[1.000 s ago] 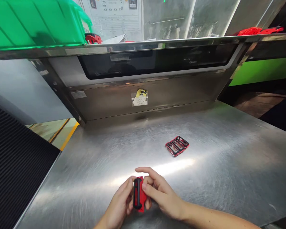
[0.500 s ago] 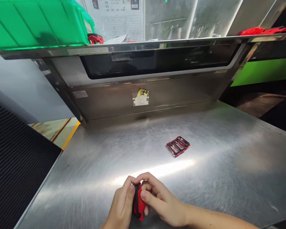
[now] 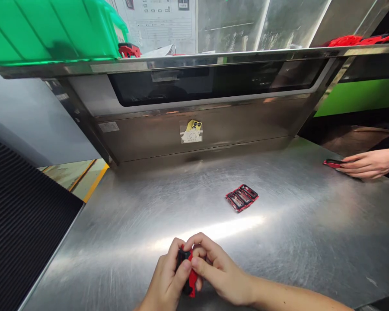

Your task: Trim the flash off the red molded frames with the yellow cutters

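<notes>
A small red and black plastic piece point(image 3: 192, 287) is held upright between my two hands near the front of the metal table. My left hand point(image 3: 166, 276) is closed round its black side, with the thumb pressed on the near face. My right hand point(image 3: 218, 273) pinches its red edge, index finger curled over the top. Fingers cover much of the piece, so its exact kind does not show. Farther off on the table lies a flat red and black plastic piece point(image 3: 242, 198) with three framed windows.
At the right edge another person's hand point(image 3: 369, 163) holds a red and black piece point(image 3: 332, 163) over the metal table point(image 3: 123, 207). A green bin point(image 3: 52, 34) and red parts point(image 3: 359, 40) sit on the shelf above. A ridged black surface point(image 3: 26, 224) borders the left side.
Another person's hand has come in from the right with a red and black piece. My left thumb has shifted to the right across the piece I hold.
</notes>
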Demonstrator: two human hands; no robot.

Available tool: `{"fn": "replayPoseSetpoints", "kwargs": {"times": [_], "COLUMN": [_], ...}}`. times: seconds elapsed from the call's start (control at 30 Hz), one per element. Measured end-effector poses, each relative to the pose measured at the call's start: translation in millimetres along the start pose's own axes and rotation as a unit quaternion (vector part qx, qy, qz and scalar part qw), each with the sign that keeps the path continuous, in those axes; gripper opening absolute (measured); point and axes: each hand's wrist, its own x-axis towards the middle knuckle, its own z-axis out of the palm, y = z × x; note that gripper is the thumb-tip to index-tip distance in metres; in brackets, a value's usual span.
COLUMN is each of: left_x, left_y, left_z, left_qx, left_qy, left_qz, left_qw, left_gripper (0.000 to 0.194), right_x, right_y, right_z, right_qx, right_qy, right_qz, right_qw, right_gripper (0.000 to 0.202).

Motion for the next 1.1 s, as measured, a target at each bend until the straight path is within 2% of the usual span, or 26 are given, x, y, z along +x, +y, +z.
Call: {"fn": "replayPoseSetpoints", "kwargs": {"times": [0.13,0.4,0.5,0.67,0.77,0.93,1.1], "left_x": [-1.3,-1.6,-1.3,-1.5,-2.0,-2.4,-1.5], "left_y": [-0.2,4.6,2.9,-0.9,-1.3,-0.6,1.2], "left_z": [-0.7,-9.3,-5.9,-1.5,-2.6,-7.1,-11.4], "left_qx": [0.0,-0.014,-0.034,-0.034,-0.05,-0.076,-0.079], "left_qy": [-0.008,-0.06,-0.049,-0.022,-0.02,-0.052,-0.09], "left_qz": [-0.011,-0.015,-0.028,-0.055,-0.05,-0.048,-0.013], "left_qw": [1.0,0.998,0.998,0.998,0.997,0.995,0.993], "left_gripper": [0.043,0.044,0.039,0.045,0.045,0.044,0.043], "right_x": [1.0,3.1,2.4,1.9,1.9,1.5,-0.1], "right_y": [2.4,-0.4,-0.6,1.7,1.7,0.2,-0.8], "right_z": [-0.3,-4.8,-1.9,1.5,0.3,-1.7,-1.3], "right_qx": [0.0,0.025,-0.001,-0.009,-0.004,0.005,-0.005], "right_qy": [0.005,0.012,0.009,0.001,0.006,0.006,0.01], "right_qz": [-0.007,0.0,-0.004,-0.017,-0.027,-0.026,-0.009], "right_qw": [1.0,1.0,1.0,1.0,1.0,1.0,1.0], "right_gripper": [0.051,0.053,0.053,0.051,0.049,0.048,0.049]}}
